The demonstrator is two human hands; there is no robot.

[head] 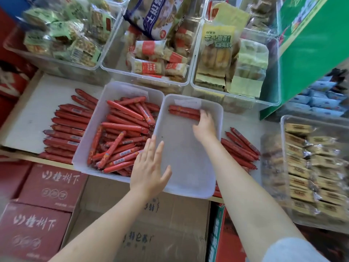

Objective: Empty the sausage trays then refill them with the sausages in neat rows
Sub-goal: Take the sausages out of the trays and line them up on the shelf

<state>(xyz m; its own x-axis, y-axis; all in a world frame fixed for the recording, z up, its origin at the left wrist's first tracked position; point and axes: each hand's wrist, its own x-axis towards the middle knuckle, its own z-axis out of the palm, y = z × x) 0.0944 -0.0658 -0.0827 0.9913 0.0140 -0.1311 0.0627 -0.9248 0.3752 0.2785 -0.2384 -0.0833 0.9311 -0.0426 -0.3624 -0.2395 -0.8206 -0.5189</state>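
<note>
Two sausages (pixel 184 112) lie side by side at the far end of the right tray (pixel 186 159), under my right hand's (pixel 204 125) curled fingertips. Left hand (pixel 150 167), flat and spread, hovers beside the full left tray (pixel 83 148).

The right hand (pixel 204 125) is covering the right ends of the two sausages (pixel 184 111) in the right tray (pixel 188 167). That tray is hiding part of the loose sausages (pixel 239 148) on the table (pixel 28 114). Snack bins (pixel 62 29) at far left are blurring.
</note>
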